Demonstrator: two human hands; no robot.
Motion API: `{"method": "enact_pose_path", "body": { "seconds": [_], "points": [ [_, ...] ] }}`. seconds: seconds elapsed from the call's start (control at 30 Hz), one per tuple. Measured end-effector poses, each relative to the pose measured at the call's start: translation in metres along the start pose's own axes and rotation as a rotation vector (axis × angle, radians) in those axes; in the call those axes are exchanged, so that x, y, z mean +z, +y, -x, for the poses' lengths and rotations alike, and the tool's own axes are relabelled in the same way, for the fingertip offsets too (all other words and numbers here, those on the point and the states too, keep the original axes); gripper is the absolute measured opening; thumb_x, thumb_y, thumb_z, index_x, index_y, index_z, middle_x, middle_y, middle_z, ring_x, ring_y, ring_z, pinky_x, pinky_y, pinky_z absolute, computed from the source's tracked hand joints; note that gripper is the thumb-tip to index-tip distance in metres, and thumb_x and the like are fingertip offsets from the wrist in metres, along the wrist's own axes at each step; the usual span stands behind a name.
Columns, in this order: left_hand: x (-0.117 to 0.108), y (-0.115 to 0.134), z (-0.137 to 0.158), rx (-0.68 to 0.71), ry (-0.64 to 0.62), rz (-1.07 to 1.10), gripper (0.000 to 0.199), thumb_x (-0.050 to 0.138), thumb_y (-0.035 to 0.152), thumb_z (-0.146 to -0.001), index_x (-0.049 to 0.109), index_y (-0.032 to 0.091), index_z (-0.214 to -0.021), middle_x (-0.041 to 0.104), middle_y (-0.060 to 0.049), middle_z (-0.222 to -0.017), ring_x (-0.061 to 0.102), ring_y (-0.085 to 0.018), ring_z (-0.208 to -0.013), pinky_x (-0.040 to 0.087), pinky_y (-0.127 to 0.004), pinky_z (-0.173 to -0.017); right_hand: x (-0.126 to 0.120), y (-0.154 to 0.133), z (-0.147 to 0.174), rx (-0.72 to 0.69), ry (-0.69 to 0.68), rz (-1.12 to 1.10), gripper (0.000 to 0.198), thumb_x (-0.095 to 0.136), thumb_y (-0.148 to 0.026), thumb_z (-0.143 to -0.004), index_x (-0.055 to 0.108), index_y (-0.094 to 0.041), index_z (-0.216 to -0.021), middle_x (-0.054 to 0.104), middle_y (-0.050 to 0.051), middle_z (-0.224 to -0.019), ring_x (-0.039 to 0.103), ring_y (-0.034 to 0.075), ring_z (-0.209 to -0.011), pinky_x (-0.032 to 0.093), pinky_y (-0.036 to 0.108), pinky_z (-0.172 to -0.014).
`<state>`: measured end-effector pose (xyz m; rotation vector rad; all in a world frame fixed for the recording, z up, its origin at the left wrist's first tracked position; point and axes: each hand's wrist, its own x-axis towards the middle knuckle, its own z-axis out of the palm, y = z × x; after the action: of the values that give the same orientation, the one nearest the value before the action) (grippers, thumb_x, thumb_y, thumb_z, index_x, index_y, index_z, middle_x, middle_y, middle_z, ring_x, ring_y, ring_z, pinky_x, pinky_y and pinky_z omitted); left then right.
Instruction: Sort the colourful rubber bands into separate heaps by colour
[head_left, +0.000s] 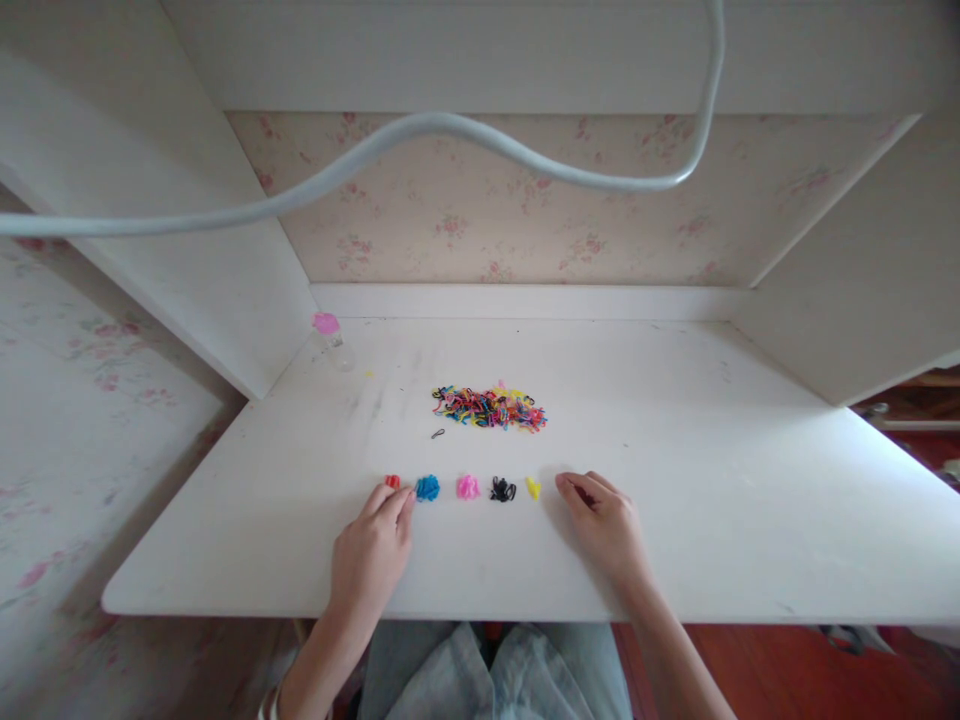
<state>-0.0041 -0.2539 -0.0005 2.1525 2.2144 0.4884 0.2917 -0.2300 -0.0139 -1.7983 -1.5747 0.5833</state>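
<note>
Counter (750, 480), near row, already separated, left to right: red bands (392, 481), blue bands (427, 488), pink bands (468, 487), black bands (503, 490), yellow bands (533, 488). Still mixed, farther: larger pile (489, 408). Left hand (371, 550) was by red and blue, right hand (611, 530) right of yellow; whether either grip held anything could not be told.

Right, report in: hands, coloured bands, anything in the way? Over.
Left fingers beside blue pile, partly covering red pile. Right fingers beside yellow pile. Mixed heap farther back; loose black band between.
</note>
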Motion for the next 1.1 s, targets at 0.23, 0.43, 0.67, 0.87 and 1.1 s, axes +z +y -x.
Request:
{"method": "enact_pose_path", "body": {
  "seconds": [0.23, 0.43, 0.67, 0.87, 1.1],
  "points": [
    [-0.003, -0.021, 0.007, 0.009, 0.134, 0.113, 0.027, 0.040, 0.036, -0.093, 0.062, 0.021, -0.099, 0.068, -0.003, -0.092, 0.064, -0.012, -0.078, 0.046, -0.020, -0.068, 0.000, -0.001, 0.002, -0.026, 0.011, 0.007, 0.043, 0.044, -0.051, -0.089, 0.073, -0.020, -0.087, 0.063, 0.004, -0.075, 0.055, 0.014, -0.063, 0.039, 0.025, -0.060],
    [0.002, -0.045, 0.014, -0.105, 0.206, 0.167, 0.025, 0.042, 0.038, -0.092, 0.060, 0.020, -0.094, 0.070, -0.003, -0.087, 0.064, -0.012, -0.071, 0.044, -0.021, -0.064, 0.001, -0.005, -0.005, 0.035, 0.015, -0.038, 0.041, 0.047, -0.053, -0.085, 0.073, -0.021, -0.085, 0.066, 0.004, -0.078, 0.057, 0.016, -0.066, 0.041, 0.026, -0.063],
    [0.004, -0.042, 0.022, -0.119, 0.192, 0.179, 0.027, 0.041, 0.039, -0.092, 0.061, 0.021, -0.088, 0.069, 0.000, -0.073, 0.063, -0.010, -0.061, 0.040, -0.020, -0.056, 0.016, -0.084, -0.018, -0.151, -0.120, 0.076, 0.032, 0.046, -0.039, -0.088, 0.073, -0.025, -0.081, 0.067, 0.002, -0.077, 0.058, 0.014, -0.067, 0.041, 0.024, -0.066],
    [0.003, -0.043, 0.022, -0.108, 0.182, 0.207, 0.027, 0.042, 0.039, -0.092, 0.060, 0.021, -0.086, 0.069, 0.000, -0.076, 0.064, -0.010, -0.063, 0.043, -0.020, -0.058, 0.066, -0.149, -0.031, -0.258, -0.294, 0.400, 0.030, 0.046, -0.038, -0.089, 0.073, -0.026, -0.088, 0.069, 0.003, -0.093, 0.063, 0.017, -0.078, 0.041, 0.025, -0.065],
    [0.003, -0.046, 0.021, -0.068, 0.187, 0.214, 0.026, 0.042, 0.038, -0.092, 0.060, 0.021, -0.084, 0.069, -0.001, -0.075, 0.064, -0.011, -0.063, 0.044, -0.020, -0.058, 0.108, -0.163, -0.056, -0.263, -0.358, 0.631, 0.033, 0.044, -0.034, -0.090, 0.072, -0.018, -0.092, 0.069, 0.012, -0.101, 0.065, 0.024, -0.089, 0.046, 0.031, -0.074]
  ]
}}
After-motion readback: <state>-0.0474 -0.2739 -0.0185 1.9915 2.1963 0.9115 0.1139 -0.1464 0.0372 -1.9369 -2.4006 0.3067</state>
